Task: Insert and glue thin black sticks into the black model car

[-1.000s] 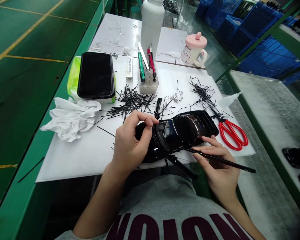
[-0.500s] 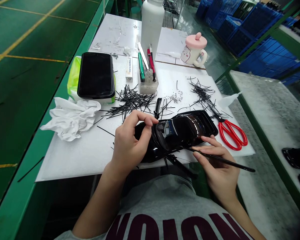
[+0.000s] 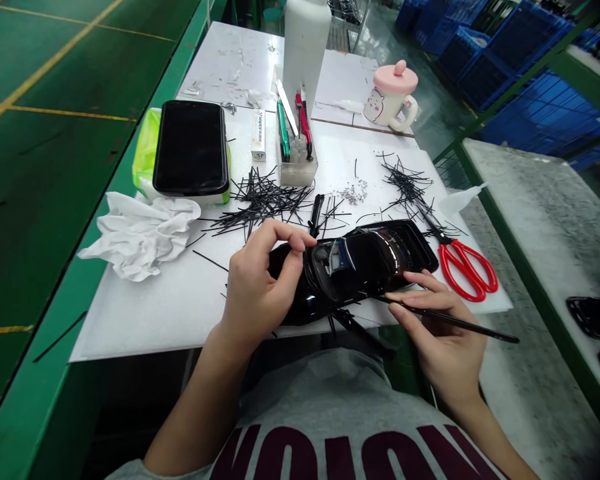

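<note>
A glossy black model car (image 3: 370, 259) with an open rear bed lies across the near part of the white-covered table, its doors swung out on both sides. Over its front end, my left hand (image 3: 263, 280) is closed, thumb and forefinger gripping near the windscreen. My right hand (image 3: 443, 327) pinches a slim black tapered rod (image 3: 460, 323), perhaps a brush handle. Its tip meets the car's near side by the door opening, and my fingertips touch the rear body. What the tip does there is too small to tell.
Black strips (image 3: 265, 200) lie in piles behind the car. Red-handled scissors (image 3: 467, 269) rest at right. Crumpled white cloth (image 3: 143, 233), a phone (image 3: 191, 148) and a tool holder (image 3: 299, 172) stand left and behind. Farther back are a white bottle (image 3: 306, 53) and a lidded mug (image 3: 391, 97).
My right hand and the rod have shifted slightly to the right. The left hand and the car keep their places; the view has tilted a little.
</note>
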{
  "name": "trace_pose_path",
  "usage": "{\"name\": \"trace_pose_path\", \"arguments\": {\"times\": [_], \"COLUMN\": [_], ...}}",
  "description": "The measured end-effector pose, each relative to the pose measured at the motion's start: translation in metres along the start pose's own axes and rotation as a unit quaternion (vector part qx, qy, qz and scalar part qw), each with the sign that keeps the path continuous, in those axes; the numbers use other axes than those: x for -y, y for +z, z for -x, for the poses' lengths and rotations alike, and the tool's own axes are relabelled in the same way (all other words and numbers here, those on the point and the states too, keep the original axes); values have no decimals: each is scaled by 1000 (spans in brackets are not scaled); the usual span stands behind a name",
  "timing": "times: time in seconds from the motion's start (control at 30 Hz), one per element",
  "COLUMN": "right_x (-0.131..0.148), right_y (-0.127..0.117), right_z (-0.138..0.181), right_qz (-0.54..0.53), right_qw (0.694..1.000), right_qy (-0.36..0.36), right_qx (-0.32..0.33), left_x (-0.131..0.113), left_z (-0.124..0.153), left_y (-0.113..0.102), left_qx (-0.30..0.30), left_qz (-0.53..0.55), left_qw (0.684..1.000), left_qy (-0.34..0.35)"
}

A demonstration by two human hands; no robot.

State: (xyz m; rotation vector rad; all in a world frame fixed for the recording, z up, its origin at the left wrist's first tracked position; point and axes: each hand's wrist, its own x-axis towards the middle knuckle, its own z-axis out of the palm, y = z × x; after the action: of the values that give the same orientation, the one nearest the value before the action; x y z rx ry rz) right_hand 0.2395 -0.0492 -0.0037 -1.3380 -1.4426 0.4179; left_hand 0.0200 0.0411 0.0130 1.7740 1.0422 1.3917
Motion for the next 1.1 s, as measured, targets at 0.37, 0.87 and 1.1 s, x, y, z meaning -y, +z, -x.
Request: {"name": "trace_pose_path", "arguments": {"times": [0.37, 0.87, 1.1], "right_x": [0, -1, -1], "right_y": [0, 0, 0], "right_z": [0, -1, 0], "right_qz": [0, 9, 6], "right_qw": [1000, 1000, 1000], "right_qy": [0, -3, 12], "right_qx": [3, -5, -10], "left_x": [1, 1, 1], "left_z": [1, 0, 0], "left_y": [0, 0, 0], "left_qx": [0, 0, 0], "left_qz": [-1, -2, -7], "left_qw": [1000, 1000, 1000], "left_qy": [6, 8, 7]}}
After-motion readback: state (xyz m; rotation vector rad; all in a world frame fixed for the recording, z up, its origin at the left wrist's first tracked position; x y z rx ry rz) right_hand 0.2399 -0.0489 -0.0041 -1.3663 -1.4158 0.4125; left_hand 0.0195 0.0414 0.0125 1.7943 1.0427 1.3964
